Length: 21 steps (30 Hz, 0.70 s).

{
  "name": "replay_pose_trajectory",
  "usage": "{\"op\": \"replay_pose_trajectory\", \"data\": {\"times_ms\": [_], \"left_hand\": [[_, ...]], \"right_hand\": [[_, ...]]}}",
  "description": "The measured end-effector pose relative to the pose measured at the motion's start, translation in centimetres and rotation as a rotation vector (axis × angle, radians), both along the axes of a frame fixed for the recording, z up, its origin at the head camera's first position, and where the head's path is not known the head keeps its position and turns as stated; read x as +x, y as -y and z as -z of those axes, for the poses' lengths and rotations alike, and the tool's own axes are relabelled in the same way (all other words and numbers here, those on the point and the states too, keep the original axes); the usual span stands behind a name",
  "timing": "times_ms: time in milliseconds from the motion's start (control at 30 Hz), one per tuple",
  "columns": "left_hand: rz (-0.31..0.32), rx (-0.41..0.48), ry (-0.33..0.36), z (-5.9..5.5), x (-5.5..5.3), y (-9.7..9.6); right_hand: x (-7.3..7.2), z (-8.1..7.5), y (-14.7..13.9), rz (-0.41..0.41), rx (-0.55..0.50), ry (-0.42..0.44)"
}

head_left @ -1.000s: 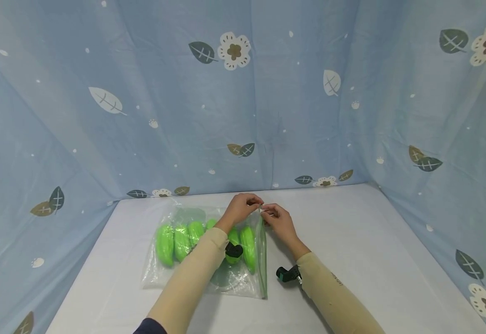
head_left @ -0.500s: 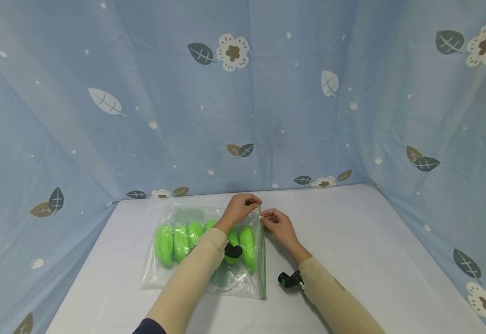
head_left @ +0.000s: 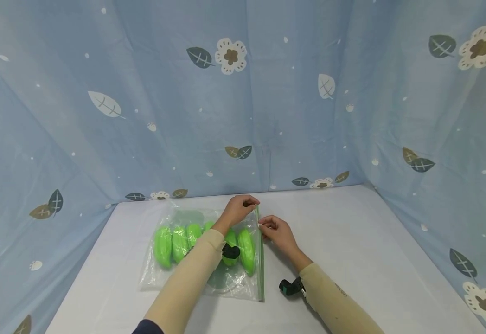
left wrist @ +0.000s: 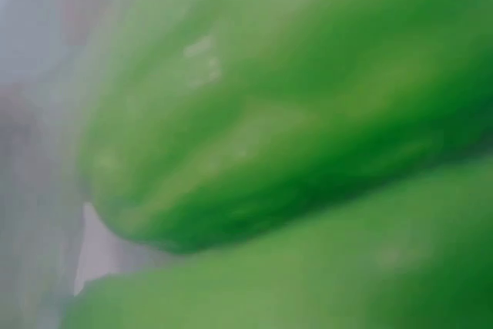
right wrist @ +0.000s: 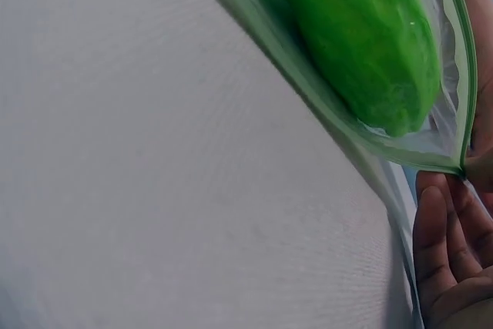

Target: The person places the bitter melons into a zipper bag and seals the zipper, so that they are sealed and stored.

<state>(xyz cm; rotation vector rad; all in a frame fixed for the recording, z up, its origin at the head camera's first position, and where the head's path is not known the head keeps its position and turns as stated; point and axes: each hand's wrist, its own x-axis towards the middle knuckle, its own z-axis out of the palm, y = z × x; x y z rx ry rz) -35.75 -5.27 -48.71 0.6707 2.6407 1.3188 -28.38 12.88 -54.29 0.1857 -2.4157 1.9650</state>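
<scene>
A clear zip bag with a green zip strip lies flat on the table, its mouth to the right. Inside it are several long, bright green, slightly curved pieces, ribbed and shiny up close. My left hand pinches the far corner of the mouth. A little nearer to me, my right hand pinches the zip strip between thumb and fingers. In the right wrist view the strip's two sides spread apart, meeting at the fingertips. Green pieces fill the left wrist view, hiding the left hand there.
A white table extends to the right of the bag, with a blue patterned curtain behind and at both sides. Black wrist cameras hang below the sleeves, the left one over the bag.
My right hand has slid along the zip strip toward me, away from the far corner. The left hand keeps its place at that corner. The head view has shifted slightly.
</scene>
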Motion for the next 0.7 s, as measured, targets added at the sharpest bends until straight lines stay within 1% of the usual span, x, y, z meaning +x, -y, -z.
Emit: {"op": "replay_pose_trajectory", "data": {"times_ms": [100,233,267,333,367,567,700], "left_hand": [[0.026,-0.009,0.022,0.0,-0.1,0.1],[0.04,-0.017,0.022,0.1,-0.1,0.0],[0.038,-0.02,0.019,0.1,-0.1,0.0],[0.034,-0.025,0.006,0.2,-0.1,0.0],[0.032,-0.025,0.003,0.1,-0.1,-0.1],[0.02,-0.015,-0.007,0.2,0.0,-0.2],[-0.006,-0.021,-0.01,0.2,0.1,-0.2]], "right_hand": [[0.9,-1.4,0.1,-0.024,-0.009,-0.004],[2.0,-3.6,0.2,-0.054,-0.007,0.004],[2.0,-3.6,0.1,-0.057,-0.005,0.008],[1.9,-3.6,0.2,-0.062,-0.004,0.012],[1.7,-3.3,0.2,-0.06,-0.004,0.016],[0.4,-0.6,0.2,-0.013,-0.02,0.018],[0.4,-0.2,0.2,-0.01,-0.007,0.017]]}}
